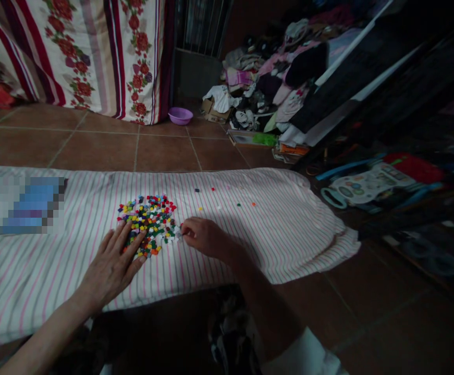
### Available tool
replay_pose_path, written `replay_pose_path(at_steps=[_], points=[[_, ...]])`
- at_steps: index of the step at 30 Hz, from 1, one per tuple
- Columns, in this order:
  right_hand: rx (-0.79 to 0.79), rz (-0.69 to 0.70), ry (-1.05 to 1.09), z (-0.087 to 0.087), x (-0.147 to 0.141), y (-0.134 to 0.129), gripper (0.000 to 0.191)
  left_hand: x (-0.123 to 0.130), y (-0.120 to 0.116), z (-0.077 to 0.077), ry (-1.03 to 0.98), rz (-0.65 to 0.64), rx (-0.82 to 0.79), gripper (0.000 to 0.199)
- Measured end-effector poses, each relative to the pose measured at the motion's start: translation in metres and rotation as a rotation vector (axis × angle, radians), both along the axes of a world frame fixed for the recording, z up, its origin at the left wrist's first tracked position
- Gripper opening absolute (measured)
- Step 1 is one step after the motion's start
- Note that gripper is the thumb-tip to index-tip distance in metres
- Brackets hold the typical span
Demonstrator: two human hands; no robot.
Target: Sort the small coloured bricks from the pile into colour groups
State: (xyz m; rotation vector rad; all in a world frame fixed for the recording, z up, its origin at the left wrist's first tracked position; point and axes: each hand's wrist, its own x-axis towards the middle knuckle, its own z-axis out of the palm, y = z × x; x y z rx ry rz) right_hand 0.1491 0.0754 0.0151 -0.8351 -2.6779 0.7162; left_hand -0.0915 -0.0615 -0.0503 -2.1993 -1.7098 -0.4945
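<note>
A heap of small multicoloured cube-like pieces point(152, 213) lies on a striped cloth point(227, 250). My left hand point(111, 263) rests palm down with fingers spread, its fingertips over the near left side of the heap. At the heap's right edge, my right hand point(201, 235) has thumb and forefinger pinched together beside some greyish pieces. Whatever is between those fingertips is too small and dark to make out. Beyond the right hand, several single pieces lie apart on the cloth, among them an orange piece point(254, 204), a red piece point(213, 189) and a yellow piece point(200, 209).
A pixelated blue rectangular item point(33, 205) lies on the cloth at left. Behind, on the tiled floor point(105, 143), are a purple basin point(180, 116) and a floral curtain point(105, 57). Heaped clothes point(273, 78) fill the back right, with a baby walker-like object point(371, 182) at right.
</note>
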Motion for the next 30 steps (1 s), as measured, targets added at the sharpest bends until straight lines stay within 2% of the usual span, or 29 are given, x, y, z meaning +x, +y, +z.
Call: replay_pose_path(at_steps=[4, 8, 15, 21, 27, 30], points=[[-0.016, -0.134, 0.044, 0.003, 0.037, 0.012, 0.015, 0.0, -0.001, 0.001, -0.03, 0.0, -0.014, 0.055], [-0.064, -0.222, 0.021, -0.002, 0.055, 0.017, 0.012, 0.001, -0.002, 0.001, -0.051, 0.012, -0.027, 0.054], [-0.034, -0.215, -0.044, -0.024, 0.056, 0.018, 0.013, 0.0, -0.002, 0.0, -0.081, 0.019, -0.047, 0.052], [0.007, -0.245, 0.043, -0.035, 0.058, 0.019, 0.013, 0.004, -0.002, 0.004, -0.11, 0.06, -0.078, 0.057], [-0.057, -0.29, 0.103, -0.034, 0.063, 0.019, 0.013, 0.005, -0.001, -0.003, -0.144, 0.131, -0.013, 0.065], [-0.026, -0.324, 0.15, -0.028, 0.06, 0.017, 0.012, 0.004, 0.001, -0.007, -0.117, 0.158, -0.037, 0.063]])
